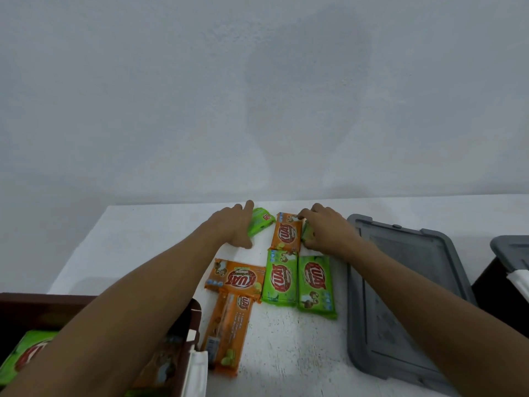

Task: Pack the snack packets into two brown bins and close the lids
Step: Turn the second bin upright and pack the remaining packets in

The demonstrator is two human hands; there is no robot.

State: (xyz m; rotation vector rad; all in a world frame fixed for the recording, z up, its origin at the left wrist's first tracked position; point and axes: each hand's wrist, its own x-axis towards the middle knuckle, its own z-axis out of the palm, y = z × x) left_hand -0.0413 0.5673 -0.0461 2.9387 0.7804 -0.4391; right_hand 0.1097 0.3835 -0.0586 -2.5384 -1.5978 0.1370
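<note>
Orange and green snack packets lie on the white table (286, 353). My left hand (233, 226) reaches to the far edge and closes on a green packet (262, 223). My right hand (326, 229) grips another green packet (306, 234), mostly hidden under its fingers, beside an orange packet (287, 233). Nearer me lie two green packets (280, 277) (316, 282), an orange packet (236, 279) lying crosswise and an orange packet (227, 333) lengthwise. The open brown bin (191, 316) at the lower left holds a green packet (25, 353) and more under my arm.
A grey lid (400, 296) lies flat on the table to the right. A second brown bin (492, 285) with another grey lid (512, 247) stands at the right edge. A white wall rises behind the table.
</note>
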